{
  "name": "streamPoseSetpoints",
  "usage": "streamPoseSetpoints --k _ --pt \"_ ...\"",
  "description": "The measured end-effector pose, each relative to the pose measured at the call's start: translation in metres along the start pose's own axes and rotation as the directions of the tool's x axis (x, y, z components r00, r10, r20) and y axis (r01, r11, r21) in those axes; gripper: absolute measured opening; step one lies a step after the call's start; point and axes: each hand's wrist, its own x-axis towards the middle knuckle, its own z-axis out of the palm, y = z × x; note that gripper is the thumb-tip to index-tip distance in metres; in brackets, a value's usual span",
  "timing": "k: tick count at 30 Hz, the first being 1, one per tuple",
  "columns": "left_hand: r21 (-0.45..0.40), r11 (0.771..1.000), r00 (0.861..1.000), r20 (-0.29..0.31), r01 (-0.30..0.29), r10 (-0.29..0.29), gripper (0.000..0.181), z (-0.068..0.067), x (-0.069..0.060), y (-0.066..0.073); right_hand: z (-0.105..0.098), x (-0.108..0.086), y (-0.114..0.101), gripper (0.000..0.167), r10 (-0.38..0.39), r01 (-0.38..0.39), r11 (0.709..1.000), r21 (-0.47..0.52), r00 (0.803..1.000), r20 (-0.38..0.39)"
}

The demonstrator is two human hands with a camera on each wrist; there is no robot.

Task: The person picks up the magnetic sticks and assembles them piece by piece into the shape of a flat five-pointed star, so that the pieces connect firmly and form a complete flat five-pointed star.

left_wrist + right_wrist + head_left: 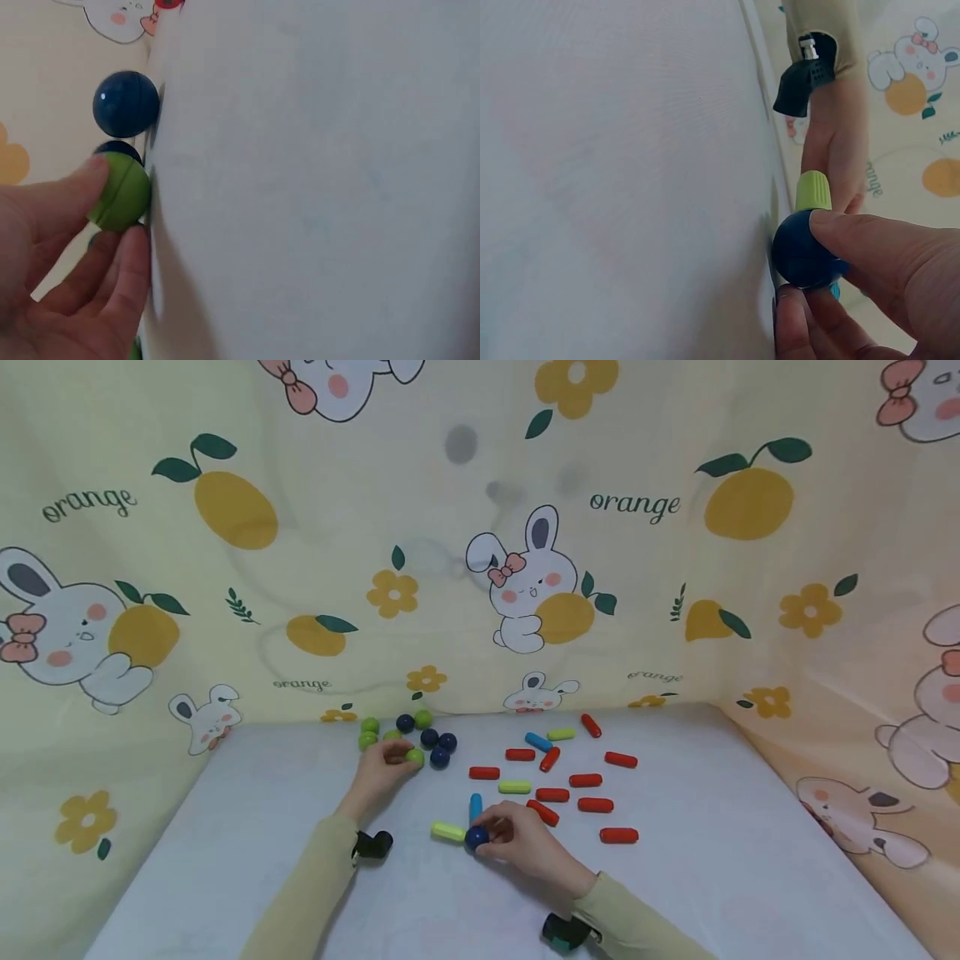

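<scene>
My right hand (528,839) pinches a dark blue ball (476,838) between thumb and fingers near the middle of the table. A yellow-green rod (447,832) meets the ball's left side; the right wrist view shows the rod's ribbed end (813,191) against it. On the ball's far side lies a blue rod (476,807); whether it is joined to the ball I cannot tell. Farther back and left, my left hand (377,774) holds a green ball (415,758) between thumb and fingers. In the left wrist view this green ball (124,193) partly hides a dark blue one.
Several loose green balls (370,725) and dark blue balls (440,757) lie around the left hand at the back. To the right are scattered several red rods (595,805), two yellow-green rods (514,787) and a blue rod (537,742). A printed cloth (450,652) hangs behind the table.
</scene>
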Motion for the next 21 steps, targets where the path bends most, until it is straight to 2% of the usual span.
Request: streamPoseSetpoints --k 7,11,16,21 --pt "0.050 0.999 1.000 -0.016 0.003 -0.002 0.034 0.002 -0.008 0.004 -0.002 0.003 0.003 0.031 0.023 -0.023 1.000 0.006 1.000 0.009" --pt "-0.020 0.999 0.999 -0.015 0.045 -0.045 0.032 0.005 -0.021 0.004 -0.002 0.002 0.002 0.030 0.003 -0.003 1.000 -0.005 1.000 0.004" --pt "-0.133 0.986 0.995 0.008 0.098 -0.098 0.033 0.006 -0.039 0.006 -0.003 0.002 0.000 0.031 -0.019 0.019 1.000 0.002 1.000 0.011" --pt "-0.149 0.983 0.994 0.016 0.109 -0.107 0.030 0.004 -0.056 0.006 -0.001 0.002 0.001 0.031 0.007 -0.007 1.000 0.005 1.000 0.013"
